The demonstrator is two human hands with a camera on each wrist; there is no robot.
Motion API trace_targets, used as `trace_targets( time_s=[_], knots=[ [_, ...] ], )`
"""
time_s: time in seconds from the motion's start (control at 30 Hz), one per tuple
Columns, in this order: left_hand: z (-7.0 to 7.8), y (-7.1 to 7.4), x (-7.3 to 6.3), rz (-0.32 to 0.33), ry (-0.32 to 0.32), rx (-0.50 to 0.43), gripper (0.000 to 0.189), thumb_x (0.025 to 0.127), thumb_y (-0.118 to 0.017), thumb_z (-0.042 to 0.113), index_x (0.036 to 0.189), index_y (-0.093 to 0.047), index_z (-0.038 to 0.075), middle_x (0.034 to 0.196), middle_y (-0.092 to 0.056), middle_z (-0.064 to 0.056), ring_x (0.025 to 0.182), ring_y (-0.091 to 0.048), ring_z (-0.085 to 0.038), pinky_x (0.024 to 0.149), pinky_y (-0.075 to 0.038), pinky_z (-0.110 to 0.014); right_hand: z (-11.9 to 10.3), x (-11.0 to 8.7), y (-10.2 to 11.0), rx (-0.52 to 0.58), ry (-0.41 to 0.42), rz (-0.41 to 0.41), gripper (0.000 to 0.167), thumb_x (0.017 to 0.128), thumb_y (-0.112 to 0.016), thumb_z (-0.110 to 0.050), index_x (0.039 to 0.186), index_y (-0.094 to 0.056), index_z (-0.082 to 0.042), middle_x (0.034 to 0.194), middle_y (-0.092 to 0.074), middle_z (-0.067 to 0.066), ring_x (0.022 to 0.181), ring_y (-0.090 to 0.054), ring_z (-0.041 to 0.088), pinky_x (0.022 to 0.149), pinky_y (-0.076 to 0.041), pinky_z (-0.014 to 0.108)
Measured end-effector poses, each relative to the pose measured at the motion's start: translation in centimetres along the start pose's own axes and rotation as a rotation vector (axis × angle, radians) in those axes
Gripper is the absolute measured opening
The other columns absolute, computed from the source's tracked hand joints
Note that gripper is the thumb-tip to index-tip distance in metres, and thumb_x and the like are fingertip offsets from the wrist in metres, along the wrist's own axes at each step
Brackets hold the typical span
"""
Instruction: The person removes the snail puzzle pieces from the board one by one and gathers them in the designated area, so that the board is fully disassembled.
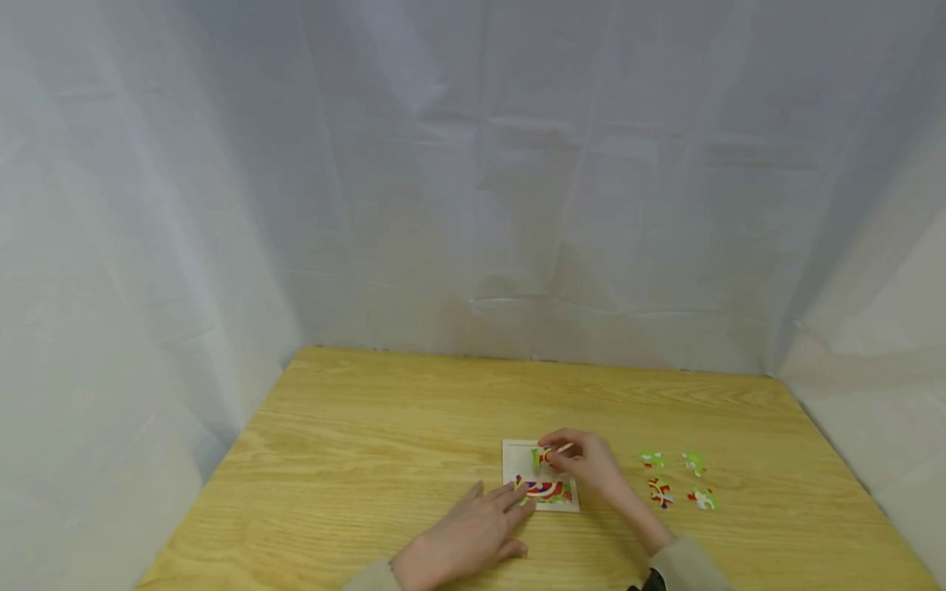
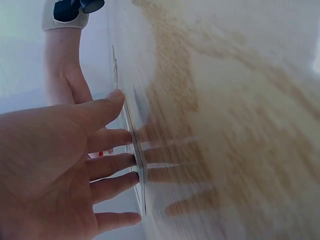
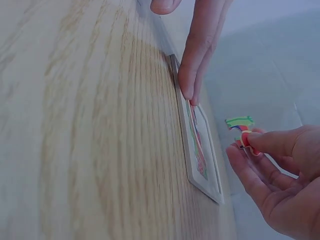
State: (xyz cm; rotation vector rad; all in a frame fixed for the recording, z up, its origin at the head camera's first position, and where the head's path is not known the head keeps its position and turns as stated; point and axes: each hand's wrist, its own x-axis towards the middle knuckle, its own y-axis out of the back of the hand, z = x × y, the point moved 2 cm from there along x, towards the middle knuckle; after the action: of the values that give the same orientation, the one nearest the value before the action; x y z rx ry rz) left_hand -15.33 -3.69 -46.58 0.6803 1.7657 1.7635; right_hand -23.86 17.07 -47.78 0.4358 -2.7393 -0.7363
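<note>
A small white puzzle tray point(image 1: 508, 461) lies on the wooden table, with joined colourful pieces point(image 1: 548, 491) along its near side. My left hand point(image 1: 475, 527) is spread, its straight fingertips resting on the tray's near left part; the left wrist view shows these fingers point(image 2: 114, 185) at the tray's edge. My right hand point(image 1: 587, 464) pinches a puzzle piece point(image 3: 241, 125) between thumb and fingers. In the right wrist view that piece, green with red, yellow and blue, is held above the tray, apart from it.
Several loose puzzle pieces lie right of the tray, among them a red and blue one point(image 1: 660, 492) and a green and white one point(image 1: 702, 498). The wooden table point(image 1: 355, 435) is enclosed by pale plastic sheeting point(image 1: 458, 205) at the back and sides.
</note>
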Motion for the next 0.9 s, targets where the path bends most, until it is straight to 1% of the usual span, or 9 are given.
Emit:
trace_targets(
  time_s=[0.13,0.27,0.5,0.67,0.9],
  knots=[
    [0.0,0.0,0.0,-0.003,-0.005,-0.011,0.058,0.099,-0.056,0.052,0.148,-0.053,0.021,0.157,-0.044,-0.002,0.143,-0.045,-0.02,0.111,-0.044,-0.052,0.2,-0.5,0.6,0.022,-0.011,0.013,0.018,0.093,-0.069,-0.001,0.11,-0.072,0.001,0.101,-0.073,0.017,0.082,-0.071,0.021,0.07,-0.058,0.023],
    [0.0,0.0,0.0,0.0,-0.009,-0.024,0.058,0.099,-0.056,0.051,0.148,-0.053,0.021,0.157,-0.044,-0.003,0.143,-0.045,-0.021,0.112,-0.043,-0.05,0.6,-1.1,1.4,0.016,-0.009,0.028,0.017,0.093,-0.069,0.0,0.109,-0.072,0.001,0.1,-0.073,0.016,0.081,-0.071,0.02,0.07,-0.058,0.023],
    [0.0,0.1,-0.1,0.017,-0.021,-0.021,0.059,0.098,-0.058,0.051,0.148,-0.053,0.019,0.156,-0.046,-0.004,0.142,-0.046,-0.022,0.111,-0.044,-0.049,1.3,-2.3,3.4,0.035,-0.006,0.067,0.017,0.092,-0.07,0.002,0.108,-0.071,0.004,0.098,-0.072,0.018,0.079,-0.072,0.021,0.069,-0.061,0.026],
    [0.0,0.1,-0.1,0.021,-0.024,-0.019,0.058,0.098,-0.058,0.05,0.147,-0.055,0.019,0.155,-0.047,-0.004,0.141,-0.047,-0.021,0.11,-0.045,-0.049,2.1,-3.2,4.9,0.019,-0.044,0.076,0.018,0.092,-0.071,-0.001,0.11,-0.071,0.002,0.098,-0.072,0.015,0.08,-0.072,0.019,0.069,-0.061,0.026],
    [0.1,0.1,0.0,0.009,-0.013,-0.024,0.058,0.098,-0.058,0.051,0.147,-0.054,0.02,0.156,-0.046,-0.003,0.142,-0.046,-0.021,0.11,-0.044,-0.051,2.8,-4.3,6.4,0.0,-0.093,0.073,0.019,0.092,-0.072,-0.002,0.11,-0.071,0.001,0.098,-0.072,0.014,0.08,-0.072,0.02,0.071,-0.061,0.027]
  ],
)
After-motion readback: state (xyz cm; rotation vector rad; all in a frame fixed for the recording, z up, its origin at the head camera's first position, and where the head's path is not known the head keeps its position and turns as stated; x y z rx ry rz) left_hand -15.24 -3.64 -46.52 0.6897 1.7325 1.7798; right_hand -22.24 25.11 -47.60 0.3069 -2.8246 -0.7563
